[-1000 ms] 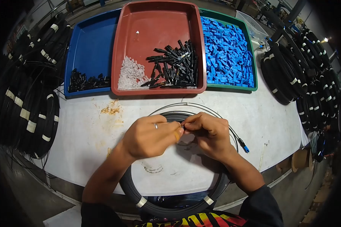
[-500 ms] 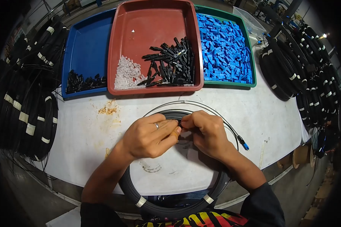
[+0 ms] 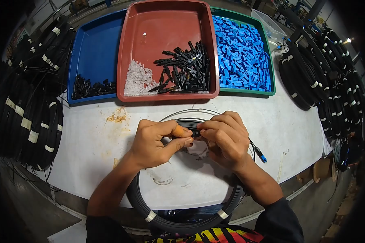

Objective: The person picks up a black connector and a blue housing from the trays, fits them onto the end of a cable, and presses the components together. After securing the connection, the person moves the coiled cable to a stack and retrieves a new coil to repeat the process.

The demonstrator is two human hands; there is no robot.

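A coil of thin black cable lies on the white table and hangs over its front edge, bound with pale tape. Above its far side, my left hand pinches a small black connector part between thumb and forefinger. Orange tape or a cover wraps that forefinger. From the other side my right hand grips the same part with bent fingertips. Fingers hide most of it, so its exact shape cannot be made out. A loose cable end with a blue-tipped connector sticks out right of my right hand.
Along the back stand a blue tray with black pieces, a red tray with clear sleeves and black connector bodies, and a green tray full of blue clips. Taped cable coils hang at left, and more coils at right.
My left fingers have shifted from curled over to a thumb-and-forefinger pinch, showing the small black part. My right hand has turned slightly and moved a little right. The view has shifted slightly.
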